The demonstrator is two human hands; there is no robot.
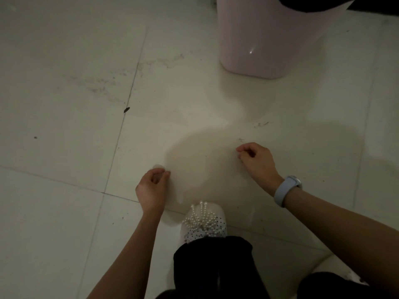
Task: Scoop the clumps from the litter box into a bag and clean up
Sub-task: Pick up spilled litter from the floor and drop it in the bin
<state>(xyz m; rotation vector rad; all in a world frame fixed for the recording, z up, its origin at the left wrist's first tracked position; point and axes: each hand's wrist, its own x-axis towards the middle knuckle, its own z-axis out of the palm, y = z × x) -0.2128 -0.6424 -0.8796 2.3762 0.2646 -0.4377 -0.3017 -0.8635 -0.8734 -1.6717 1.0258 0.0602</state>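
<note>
A thin, see-through plastic bag (203,160) is stretched low over the tiled floor between my two hands. My left hand (152,190) pinches its near left edge with thumb and fingers. My right hand (257,162), with a pale blue band on the wrist, pinches its far right edge. The bag hangs down toward my foot. Its inside is too dim to read. No litter box or scoop is in view.
A pale pink bin (265,37) with a dark liner at its top stands on the floor at the upper right. My white shoe (205,221) with pearl trim is just below the bag. A small dark scrap (126,109) lies on a tile seam to the left.
</note>
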